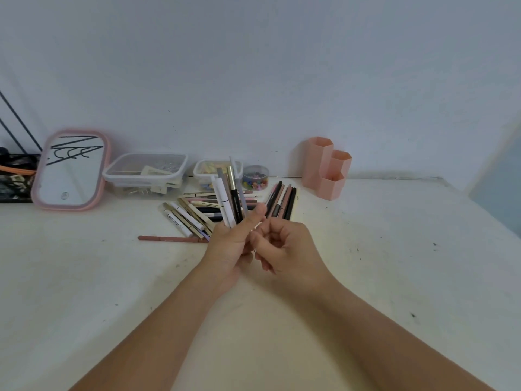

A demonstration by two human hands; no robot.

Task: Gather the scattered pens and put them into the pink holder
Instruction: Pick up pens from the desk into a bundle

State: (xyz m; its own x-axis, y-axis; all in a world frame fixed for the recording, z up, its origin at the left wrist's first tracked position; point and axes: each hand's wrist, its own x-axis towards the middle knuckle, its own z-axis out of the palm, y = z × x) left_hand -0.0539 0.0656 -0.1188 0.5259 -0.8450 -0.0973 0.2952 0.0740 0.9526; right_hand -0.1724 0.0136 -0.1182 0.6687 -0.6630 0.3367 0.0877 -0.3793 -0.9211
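Note:
My left hand (229,245) is shut on a fanned bunch of pens (229,193), white, grey and black, pointing up and away from me. My right hand (284,246) is curled right beside it, fingertips touching the bunch's lower end; whether it grips a pen there is hidden. More pens lie loose on the white table: a pile (191,214) left of my hands, a long reddish-brown one (172,239) nearer me, and a dark group (282,201) to the right. The pink holder (327,167), with hexagonal tubes, stands upright at the back right by the wall and looks empty.
A pink-framed mirror (70,170) leans at the back left. Two clear lidded boxes (145,173) (205,169) and a small round tub of coloured clips (256,177) stand along the wall behind the pens. A dark bag (15,179) is at the far left.

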